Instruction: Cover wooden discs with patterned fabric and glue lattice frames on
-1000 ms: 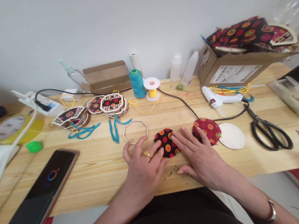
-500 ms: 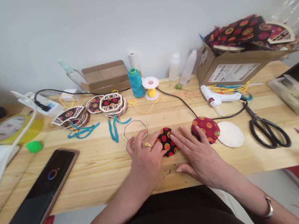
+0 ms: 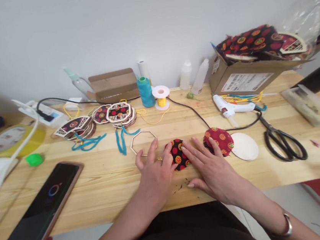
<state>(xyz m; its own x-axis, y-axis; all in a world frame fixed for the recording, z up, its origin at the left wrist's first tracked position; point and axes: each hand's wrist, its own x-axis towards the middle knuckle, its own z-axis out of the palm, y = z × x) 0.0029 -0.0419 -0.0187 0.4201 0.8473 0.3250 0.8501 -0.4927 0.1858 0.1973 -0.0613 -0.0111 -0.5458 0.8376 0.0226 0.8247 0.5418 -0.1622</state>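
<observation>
A round black patterned fabric piece (image 3: 178, 157) lies flat on the wooden table between both hands. My left hand (image 3: 155, 176) rests at its left edge, fingers spread, some of them touching the fabric and others reaching toward an octagonal wooden frame (image 3: 131, 144). Flat on the fabric's right side are the outstretched fingers of my right hand (image 3: 213, 168); its thumb sits apart on the table. Beside those fingers, partly under them, is a dark red patterned round piece (image 3: 223, 142), which overlaps a white disc (image 3: 245, 146).
Right of the discs lie black-handled scissors (image 3: 285, 144) and a white glue gun (image 3: 232, 108). Behind stand a blue thread cone (image 3: 146, 92), a yellow thread spool (image 3: 161, 98) and a cardboard box (image 3: 244, 77) of fabric. Finished-looking framed ornaments (image 3: 118, 113) and a phone (image 3: 43, 208) occupy the left.
The view has shifted slightly. The left hand's fingers have straightened and spread a little near the octagonal frame; the right hand stays flat on the black fabric piece.
</observation>
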